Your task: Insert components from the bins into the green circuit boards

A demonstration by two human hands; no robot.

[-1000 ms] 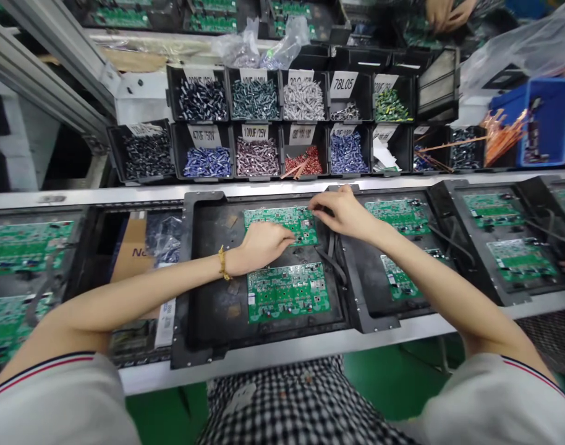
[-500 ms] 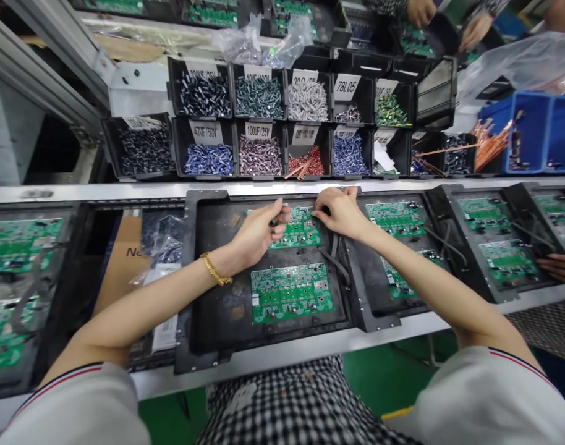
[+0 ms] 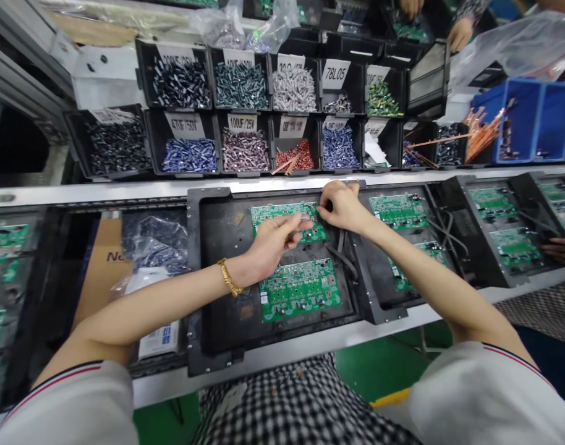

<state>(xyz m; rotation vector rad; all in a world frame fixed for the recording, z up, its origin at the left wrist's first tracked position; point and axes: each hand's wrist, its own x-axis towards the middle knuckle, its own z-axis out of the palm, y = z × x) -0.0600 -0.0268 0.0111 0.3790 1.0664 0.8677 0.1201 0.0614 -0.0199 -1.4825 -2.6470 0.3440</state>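
Lying in black trays (image 3: 224,315), green boards (image 3: 305,290), labelled bins (image 3: 357,89) behind, green floor (image 3: 370,364)

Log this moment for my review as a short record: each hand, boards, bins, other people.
left hand: gold-coloured bracelet at the wrist; hand over the upper board, fingertips drawn together; any grip unclear
right hand: hand with bent fingers at the upper board's right end; any held part cannot be made out
boards: upper and lower board, both green, in one black tray
bins: black bins in two rows behind the trays, holding small parts; readable labels include 78L05
other people: one hand at the right edge, others at the top right
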